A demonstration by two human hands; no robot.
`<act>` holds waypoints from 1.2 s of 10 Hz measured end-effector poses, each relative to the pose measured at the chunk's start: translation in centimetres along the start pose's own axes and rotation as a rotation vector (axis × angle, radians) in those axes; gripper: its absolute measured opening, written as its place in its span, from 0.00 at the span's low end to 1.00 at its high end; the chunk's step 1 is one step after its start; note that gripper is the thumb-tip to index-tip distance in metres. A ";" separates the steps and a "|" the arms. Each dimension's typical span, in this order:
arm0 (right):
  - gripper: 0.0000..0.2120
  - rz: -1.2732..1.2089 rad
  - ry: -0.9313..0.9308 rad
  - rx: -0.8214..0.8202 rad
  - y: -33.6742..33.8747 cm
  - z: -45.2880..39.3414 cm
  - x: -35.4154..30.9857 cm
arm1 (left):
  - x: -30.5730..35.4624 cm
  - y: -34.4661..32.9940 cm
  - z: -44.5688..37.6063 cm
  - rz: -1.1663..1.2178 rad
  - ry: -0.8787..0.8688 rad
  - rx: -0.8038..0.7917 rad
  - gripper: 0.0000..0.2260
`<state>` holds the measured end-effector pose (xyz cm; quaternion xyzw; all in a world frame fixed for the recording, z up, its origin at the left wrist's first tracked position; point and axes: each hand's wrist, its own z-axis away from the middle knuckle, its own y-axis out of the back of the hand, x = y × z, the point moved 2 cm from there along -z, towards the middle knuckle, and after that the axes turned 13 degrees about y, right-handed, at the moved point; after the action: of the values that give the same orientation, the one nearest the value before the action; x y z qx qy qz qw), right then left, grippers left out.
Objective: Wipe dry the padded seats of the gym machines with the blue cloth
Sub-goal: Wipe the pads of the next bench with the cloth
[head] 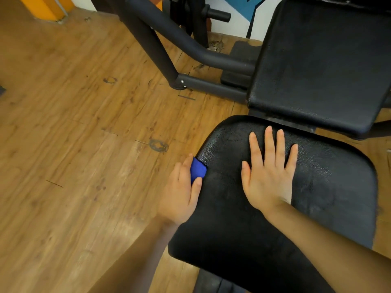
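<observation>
A black padded seat [317,208] fills the lower right of the head view. My left hand [182,191] is at the seat's left edge and holds the bunched blue cloth [197,170] between thumb and fingers, against the pad's side. Flat on top of the seat lies my right hand [268,174], palm down with fingers spread and straight, holding nothing. A second black pad [321,66], the backrest, slopes up behind the seat at the upper right.
The machine's black steel frame [169,37] rises from a floor bar [211,87] left of the backrest. Worn wooden flooring [74,123] spreads across the left. An orange column base [46,7] stands at the top left.
</observation>
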<state>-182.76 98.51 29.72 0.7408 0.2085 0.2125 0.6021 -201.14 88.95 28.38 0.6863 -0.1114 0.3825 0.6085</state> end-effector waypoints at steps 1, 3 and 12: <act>0.31 0.008 -0.009 -0.002 0.0 0.1 0.0 | 1.0 0.1 -0.6 -0.006 0.045 0.022 0.26; 0.31 0.024 -0.007 -0.003 0.0 0.0 0.0 | 5.0 -0.5 -6.3 -0.041 -0.087 0.047 0.23; 0.29 -0.015 0.017 0.002 0.0 0.2 0.1 | 0.7 0.7 -0.6 -0.041 -0.046 -0.006 0.23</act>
<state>-182.56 98.40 29.69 0.7381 0.2190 0.2140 0.6012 -201.31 89.57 29.37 0.6951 -0.1124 0.3538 0.6157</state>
